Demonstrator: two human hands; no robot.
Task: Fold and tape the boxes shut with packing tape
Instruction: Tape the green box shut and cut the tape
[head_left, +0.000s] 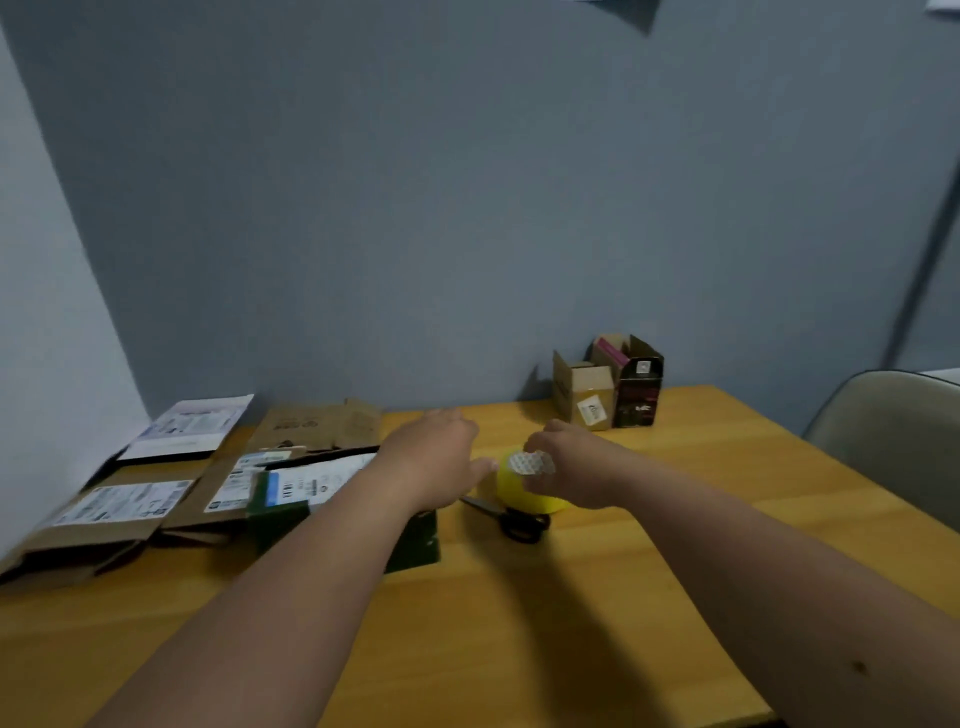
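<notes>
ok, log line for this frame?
left hand open over flattened boxes | right hand grips yellow tape roll | scissors beside roll

Flattened boxes (208, 483) left; yellow tape roll (524, 493) centre.

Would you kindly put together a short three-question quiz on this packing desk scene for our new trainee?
1. True or false: the black-handled scissors lie on the wooden table just in front of the yellow roll of packing tape.
2. Which hand grips the yellow roll?
A. left hand
B. right hand
C. neither
3. Fill in: the small open brown cardboard box and the dark printed carton stand at the table's far edge against the ____.

Key: 1 true; 2 B; 3 wall.
</notes>
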